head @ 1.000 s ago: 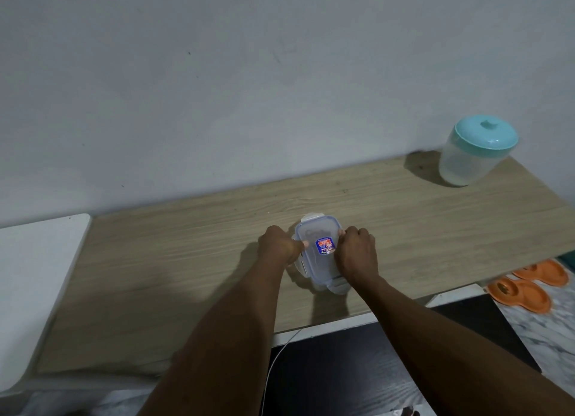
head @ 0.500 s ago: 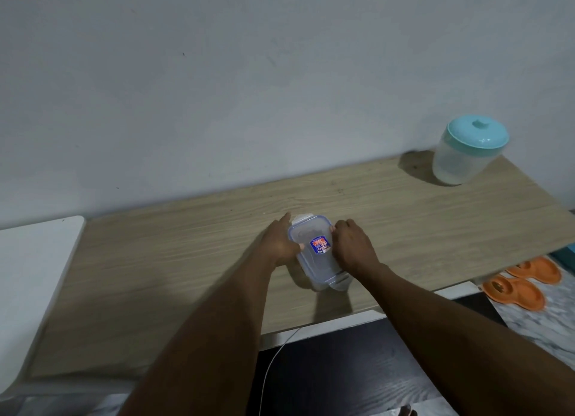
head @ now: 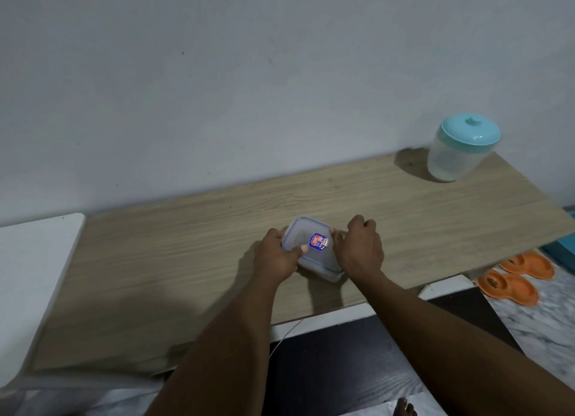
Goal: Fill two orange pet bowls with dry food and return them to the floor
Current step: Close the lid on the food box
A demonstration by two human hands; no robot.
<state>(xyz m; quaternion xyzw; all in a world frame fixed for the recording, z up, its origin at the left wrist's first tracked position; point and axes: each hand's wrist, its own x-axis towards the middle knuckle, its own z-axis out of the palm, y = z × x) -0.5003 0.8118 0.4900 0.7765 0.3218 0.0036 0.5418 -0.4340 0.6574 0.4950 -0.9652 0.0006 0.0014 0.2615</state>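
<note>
A small clear plastic container [head: 306, 233] with a clip-on lid and a blue-red sticker sits on the wooden tabletop [head: 186, 260]. My left hand [head: 277, 256] grips its left side, thumb on the lid. My right hand [head: 361, 247] curls round its right side. Two orange pet bowls [head: 510, 286] [head: 529, 264] lie on the marble floor at the right, below the table's edge; dark bits show in the nearer one.
A translucent jar with a teal lid [head: 460, 147] stands at the table's back right corner. A white surface [head: 28, 275] adjoins the table on the left. A thin white cable [head: 286, 334] hangs off the front edge over dark flooring. A teal object [head: 564, 247] lies at the right edge.
Both hands stayed on the container and shifted their grip on its sides; the far lid flap no longer sticks up. The container turned slightly. The camera view drifted.
</note>
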